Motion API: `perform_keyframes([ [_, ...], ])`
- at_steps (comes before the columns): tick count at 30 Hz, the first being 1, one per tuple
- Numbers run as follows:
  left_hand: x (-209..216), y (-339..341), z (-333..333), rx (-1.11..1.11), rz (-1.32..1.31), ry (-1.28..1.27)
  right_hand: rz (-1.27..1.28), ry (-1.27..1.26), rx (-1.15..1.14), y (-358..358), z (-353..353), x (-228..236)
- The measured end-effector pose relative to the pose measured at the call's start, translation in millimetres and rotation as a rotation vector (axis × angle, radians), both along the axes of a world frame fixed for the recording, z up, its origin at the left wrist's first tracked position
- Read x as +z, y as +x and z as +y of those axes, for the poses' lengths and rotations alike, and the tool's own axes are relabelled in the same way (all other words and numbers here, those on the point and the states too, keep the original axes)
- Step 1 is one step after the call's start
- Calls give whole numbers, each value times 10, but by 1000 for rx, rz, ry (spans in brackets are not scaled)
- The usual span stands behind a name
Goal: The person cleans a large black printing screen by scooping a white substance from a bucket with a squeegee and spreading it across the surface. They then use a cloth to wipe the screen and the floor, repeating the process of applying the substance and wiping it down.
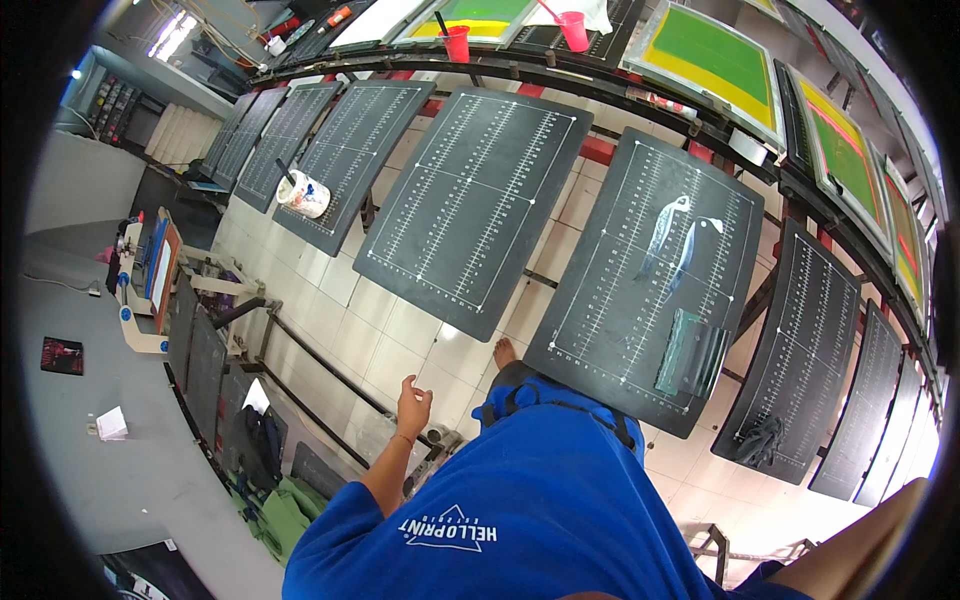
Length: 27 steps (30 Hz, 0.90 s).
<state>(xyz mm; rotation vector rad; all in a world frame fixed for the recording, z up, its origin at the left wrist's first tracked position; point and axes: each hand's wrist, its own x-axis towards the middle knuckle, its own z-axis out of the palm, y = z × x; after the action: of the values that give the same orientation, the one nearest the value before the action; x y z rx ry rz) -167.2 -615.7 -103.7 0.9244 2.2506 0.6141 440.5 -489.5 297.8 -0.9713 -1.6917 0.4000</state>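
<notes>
My left hand hangs over the tiled floor beside my body, fingers loosely bent and apart, holding nothing. My right arm reaches out of the lower right edge, and its hand is out of sight. Right in front of me is a dark printing board marked with white ruler lines. Two long, shiny blade-like pieces lie on it, their kind unclear. Close to its near right corner rests a dark, glossy, squeegee-like block.
Similar boards fan out on both sides along a curved frame. A paint-smeared white tub stands on one, and a dark cloth lies on another. Behind are framed green-and-yellow screens and red cups. A grey table flanks me at left.
</notes>
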Motion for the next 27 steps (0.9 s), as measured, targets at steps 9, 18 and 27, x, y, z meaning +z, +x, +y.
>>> perform_keyframes([
  [9, 1, 157, -86, 70, -29, -52, -62, 75, 33, -72, 49, 223],
  [18, -121, 52, -115, 128, -114, -55, -102, 137, 10, -125, 51, 417],
  [27, -487, 116, 126, 209, -279, -93, -46, -64, -440, -94, 586, -43],
])
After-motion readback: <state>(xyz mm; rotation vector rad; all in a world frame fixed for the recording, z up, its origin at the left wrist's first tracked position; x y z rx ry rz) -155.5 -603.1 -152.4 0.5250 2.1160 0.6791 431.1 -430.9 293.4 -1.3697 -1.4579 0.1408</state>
